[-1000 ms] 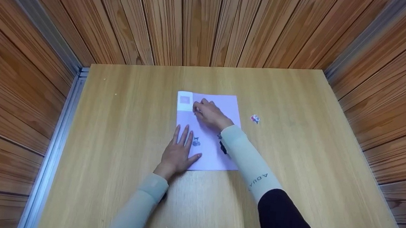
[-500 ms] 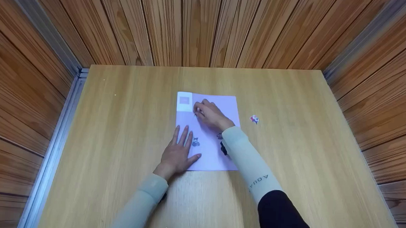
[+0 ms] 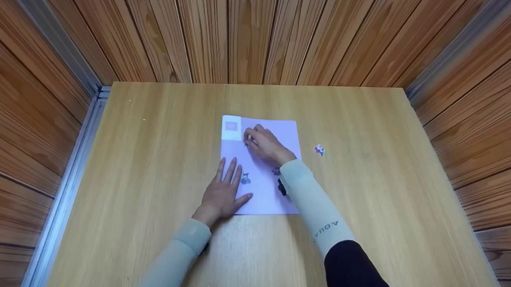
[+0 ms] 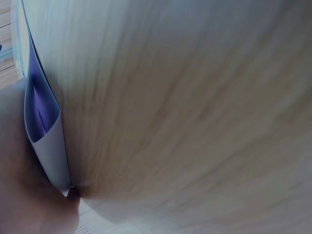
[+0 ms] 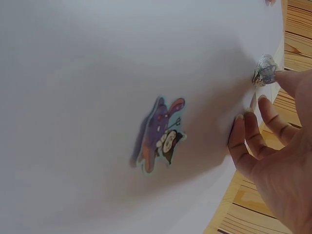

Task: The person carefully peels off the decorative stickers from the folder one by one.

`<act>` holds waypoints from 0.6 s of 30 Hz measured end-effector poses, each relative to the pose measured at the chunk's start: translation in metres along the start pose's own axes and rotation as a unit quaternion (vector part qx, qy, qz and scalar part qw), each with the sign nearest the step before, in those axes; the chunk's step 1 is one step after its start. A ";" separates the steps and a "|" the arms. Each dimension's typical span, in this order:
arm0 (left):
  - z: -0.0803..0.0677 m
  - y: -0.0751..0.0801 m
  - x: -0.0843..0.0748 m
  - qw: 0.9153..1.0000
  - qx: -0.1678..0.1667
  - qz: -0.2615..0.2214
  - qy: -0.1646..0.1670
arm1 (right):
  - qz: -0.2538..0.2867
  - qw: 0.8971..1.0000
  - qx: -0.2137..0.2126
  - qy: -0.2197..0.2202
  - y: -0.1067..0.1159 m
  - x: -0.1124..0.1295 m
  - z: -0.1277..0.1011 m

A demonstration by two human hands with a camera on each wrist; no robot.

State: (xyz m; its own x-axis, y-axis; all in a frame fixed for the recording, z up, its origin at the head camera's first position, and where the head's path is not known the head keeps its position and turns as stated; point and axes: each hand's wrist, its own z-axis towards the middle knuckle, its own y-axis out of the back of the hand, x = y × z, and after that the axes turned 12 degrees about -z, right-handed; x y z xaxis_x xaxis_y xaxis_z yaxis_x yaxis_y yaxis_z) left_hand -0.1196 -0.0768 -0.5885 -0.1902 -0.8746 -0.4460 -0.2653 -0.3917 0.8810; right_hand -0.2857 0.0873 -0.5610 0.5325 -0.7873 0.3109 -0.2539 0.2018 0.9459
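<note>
A light purple notebook [image 3: 270,197] with a white label patch lies on the table. My left hand [image 3: 220,195] rests with fingers spread on its lower left part. In the left wrist view, the edge of the notebook [image 4: 51,151] bows up off the table beside the hand. Over the upper part, my right hand [image 3: 264,143] pinches a small sticker [image 5: 265,70], the thumb on its near side. A purple rabbit-like sticker [image 5: 158,131] is on the cover below that hand. Another sticker [image 3: 245,178] lies just right of my left fingers.
A loose colourful sticker [image 3: 319,149] lies on the wooden table [image 3: 367,203], right of the notebook. Tiny white specks dot the table at the far left. Wood-plank walls [image 3: 248,36] with metal framing stand at the back and sides.
</note>
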 end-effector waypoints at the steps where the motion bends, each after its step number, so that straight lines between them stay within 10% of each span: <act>1: 0.000 0.000 0.000 1.000 -0.001 0.000 0.000 | 0.001 1.000 0.001 0.000 0.000 0.000 0.000; 18: 0.003 -0.002 0.002 1.000 0.008 0.013 -0.006 | 0.036 0.999 -0.015 0.021 -0.001 -0.002 -0.006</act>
State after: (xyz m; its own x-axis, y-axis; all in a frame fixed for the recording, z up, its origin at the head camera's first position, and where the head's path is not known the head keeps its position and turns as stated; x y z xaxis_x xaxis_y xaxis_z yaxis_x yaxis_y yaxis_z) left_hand -0.1219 -0.0773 -0.5920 -0.2085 -0.8807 -0.4252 -0.2744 -0.3647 0.8898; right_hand -0.2819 0.0924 -0.5625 0.5472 -0.7452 0.3812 -0.2686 0.2750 0.9232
